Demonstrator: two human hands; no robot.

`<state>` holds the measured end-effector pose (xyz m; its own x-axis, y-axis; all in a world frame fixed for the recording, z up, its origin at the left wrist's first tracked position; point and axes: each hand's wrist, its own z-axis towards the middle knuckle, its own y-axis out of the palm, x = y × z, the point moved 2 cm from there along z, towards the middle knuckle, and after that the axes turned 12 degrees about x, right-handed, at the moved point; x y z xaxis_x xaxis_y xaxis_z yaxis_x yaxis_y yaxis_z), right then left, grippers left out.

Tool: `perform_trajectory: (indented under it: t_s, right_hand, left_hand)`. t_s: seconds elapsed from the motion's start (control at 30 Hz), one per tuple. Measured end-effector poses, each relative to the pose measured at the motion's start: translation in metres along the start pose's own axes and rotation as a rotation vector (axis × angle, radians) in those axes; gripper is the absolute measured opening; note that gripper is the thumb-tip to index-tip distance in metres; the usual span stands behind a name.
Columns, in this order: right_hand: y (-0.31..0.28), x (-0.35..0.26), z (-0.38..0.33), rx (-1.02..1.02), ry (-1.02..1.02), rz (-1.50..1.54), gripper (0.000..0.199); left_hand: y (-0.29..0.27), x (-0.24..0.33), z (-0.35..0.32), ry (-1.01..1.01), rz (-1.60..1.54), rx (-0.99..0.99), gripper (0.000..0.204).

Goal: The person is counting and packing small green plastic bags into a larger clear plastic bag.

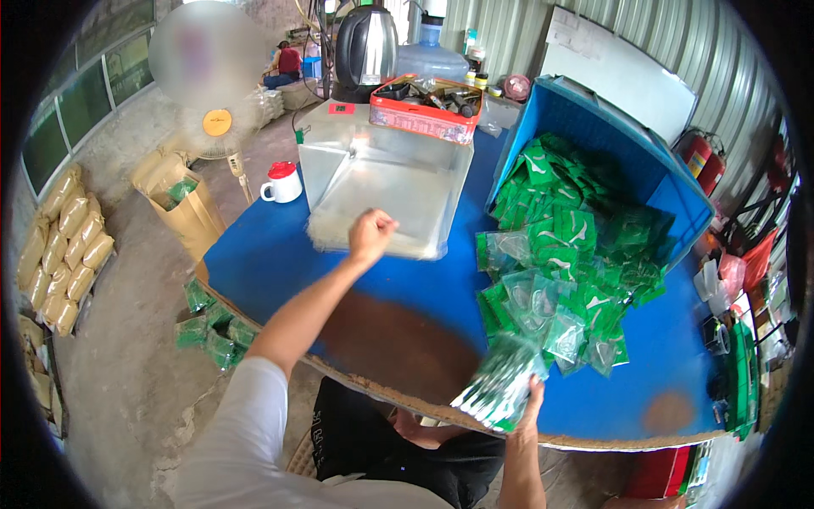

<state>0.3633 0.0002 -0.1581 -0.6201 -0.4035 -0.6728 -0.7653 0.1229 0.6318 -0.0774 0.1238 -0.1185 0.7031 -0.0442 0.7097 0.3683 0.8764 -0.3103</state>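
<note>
My left hand [370, 238] is over a pile of clear plastic bags [407, 199], its fingers curled together. Whether a bag edge is pinched in them I cannot make out. The pile lies against a pale metal box on the blue table [263, 246]. At the table's near edge, my right hand [529, 409] grips a bundle of green packets [500, 386], slightly blurred and fanned out. Just beyond it, a heap of similar green packets in clear wrapping [564, 280] spills from a blue crate [623, 114] tipped on its side.
A red-and-white mug [282, 182] stands at the table's left. Behind the bags are a red tin of small items [426, 106] and an electric kettle [365, 51]. On the floor at left are a fan [216, 123], an open carton [182, 208] and stacked tan bags [72, 246].
</note>
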Motion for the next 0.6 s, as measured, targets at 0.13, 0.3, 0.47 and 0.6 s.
perform_trajectory:
  t_s: [0.13,0.3,0.47,0.6]
  right_hand:
    - [0.019,0.01,-0.017,-0.117,-0.087,-0.288,0.085]
    - [0.029,0.008,-0.03,-0.16,-0.008,-0.234,0.092]
    - [0.019,0.009,-0.018,-0.169,-0.037,-0.201,0.089]
    - [0.022,0.007,-0.018,-0.095,-0.068,-0.226,0.089]
  left_hand:
    - [-0.001,-0.065,0.049,0.214,0.327,-0.097,0.027]
    - [-0.007,-0.116,0.064,-0.26,0.157,-0.337,0.041]
    - [-0.003,-0.085,0.066,-0.225,0.288,-0.379,0.037]
    - [-0.028,-0.052,0.058,0.291,0.441,-0.159,0.038]
